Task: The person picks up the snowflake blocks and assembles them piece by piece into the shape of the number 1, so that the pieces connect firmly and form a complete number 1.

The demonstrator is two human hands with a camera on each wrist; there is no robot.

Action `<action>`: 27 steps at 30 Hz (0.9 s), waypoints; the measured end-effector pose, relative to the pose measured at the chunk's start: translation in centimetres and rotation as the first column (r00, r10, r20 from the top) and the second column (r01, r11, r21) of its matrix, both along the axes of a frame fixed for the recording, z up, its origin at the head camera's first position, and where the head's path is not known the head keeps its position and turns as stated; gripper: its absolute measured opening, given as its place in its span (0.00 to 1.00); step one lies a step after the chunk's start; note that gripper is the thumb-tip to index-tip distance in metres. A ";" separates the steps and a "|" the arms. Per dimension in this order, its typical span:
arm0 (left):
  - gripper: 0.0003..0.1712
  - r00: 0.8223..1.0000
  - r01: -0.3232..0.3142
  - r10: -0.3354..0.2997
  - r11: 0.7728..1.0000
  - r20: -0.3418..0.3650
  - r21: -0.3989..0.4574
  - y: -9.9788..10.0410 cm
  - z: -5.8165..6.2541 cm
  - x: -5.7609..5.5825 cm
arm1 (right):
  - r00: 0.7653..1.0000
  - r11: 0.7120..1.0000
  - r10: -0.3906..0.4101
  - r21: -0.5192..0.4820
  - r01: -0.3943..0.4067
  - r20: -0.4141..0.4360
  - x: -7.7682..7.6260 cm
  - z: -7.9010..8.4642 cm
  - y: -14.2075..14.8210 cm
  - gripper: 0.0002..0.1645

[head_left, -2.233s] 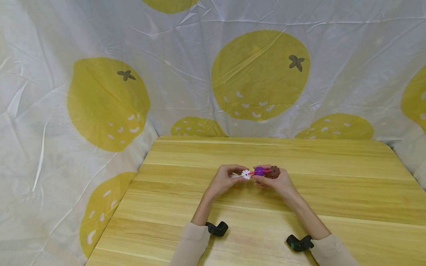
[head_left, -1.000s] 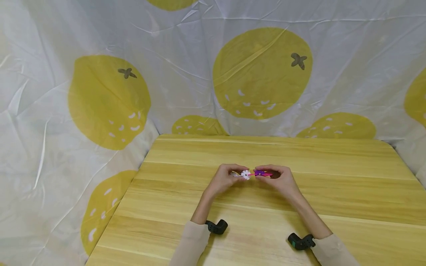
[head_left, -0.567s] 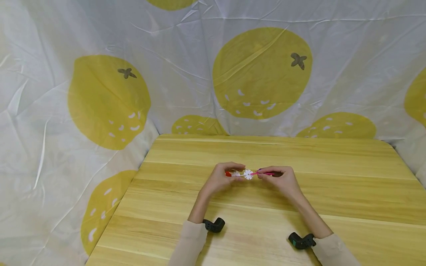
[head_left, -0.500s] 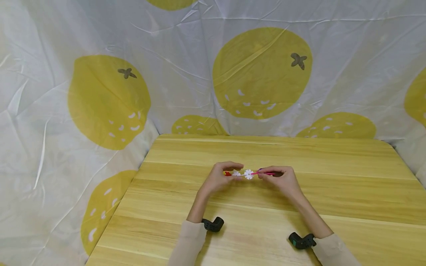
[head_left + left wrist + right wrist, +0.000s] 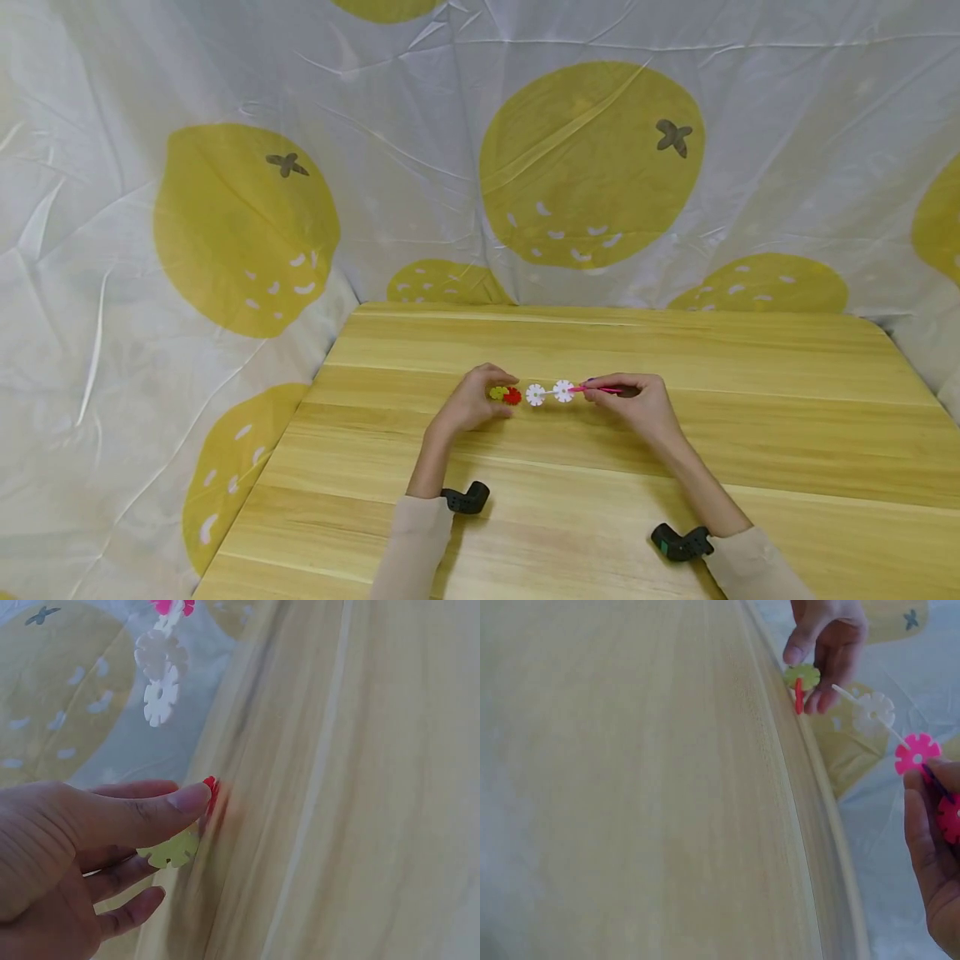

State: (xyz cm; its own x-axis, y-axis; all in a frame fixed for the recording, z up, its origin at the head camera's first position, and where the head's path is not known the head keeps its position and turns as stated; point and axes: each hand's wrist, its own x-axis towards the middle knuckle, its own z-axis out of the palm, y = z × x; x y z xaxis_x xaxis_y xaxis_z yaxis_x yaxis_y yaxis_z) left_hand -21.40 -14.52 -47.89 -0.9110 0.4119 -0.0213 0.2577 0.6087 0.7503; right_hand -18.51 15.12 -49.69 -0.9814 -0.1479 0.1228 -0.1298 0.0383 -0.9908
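Note:
My left hand (image 5: pixel 474 402) holds a red snowflake disc (image 5: pixel 512 396) joined to a yellow-green snowflake disc (image 5: pixel 498 392). Its thumb lies against the red one in the left wrist view, with the yellow-green disc (image 5: pixel 171 850) below the thumb. To the right, my right hand (image 5: pixel 633 404) pinches one end of a chain of linked snowflake discs. Two white discs (image 5: pixel 563 391) extend from that grip toward the left hand, apart from the red disc. In the right wrist view, a pink disc (image 5: pixel 917 755), a dark purple edge (image 5: pixel 937 783) and another pink disc (image 5: pixel 950 817) show at the fingers, which partly hide them.
Both hands are above a light wooden table (image 5: pixel 570 475). A lemon-print cloth (image 5: pixel 420 167) hangs behind and at the left. Black wrist devices sit at the left cuff (image 5: pixel 468 498) and the right cuff (image 5: pixel 681 543).
My left hand has moved left with the red and yellow-green discs, away from the white ones, which now show fully. The right hand has turned its chain and a brown disc is hidden.

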 end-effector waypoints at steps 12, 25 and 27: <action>0.10 0.987 -0.097 0.080 0.989 -0.143 -0.115 0.9 -0.7 -0.1 | 1.000 0.999 -0.017 0.045 0.017 0.001 0.0 0.0 0.0 0.14; 0.06 0.997 -0.072 0.064 0.981 0.048 0.180 0.7 -0.1 0.1 | 0.996 0.996 -0.076 0.050 0.074 0.046 -0.2 0.2 0.5 0.19; 0.08 0.997 -0.068 0.062 0.985 0.041 0.161 0.9 -0.2 0.1 | 0.996 0.996 -0.078 0.054 0.076 0.048 -0.2 0.2 0.6 0.19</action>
State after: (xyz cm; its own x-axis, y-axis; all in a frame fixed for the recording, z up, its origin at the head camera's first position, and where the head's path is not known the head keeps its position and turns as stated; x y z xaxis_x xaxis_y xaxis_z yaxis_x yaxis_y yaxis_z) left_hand -21.31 -13.61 -48.11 -0.9358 0.3524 0.0074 0.1924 0.4931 0.8484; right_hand -18.69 15.75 -49.53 -0.9948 -0.0765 0.0677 -0.0751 0.0978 -0.9924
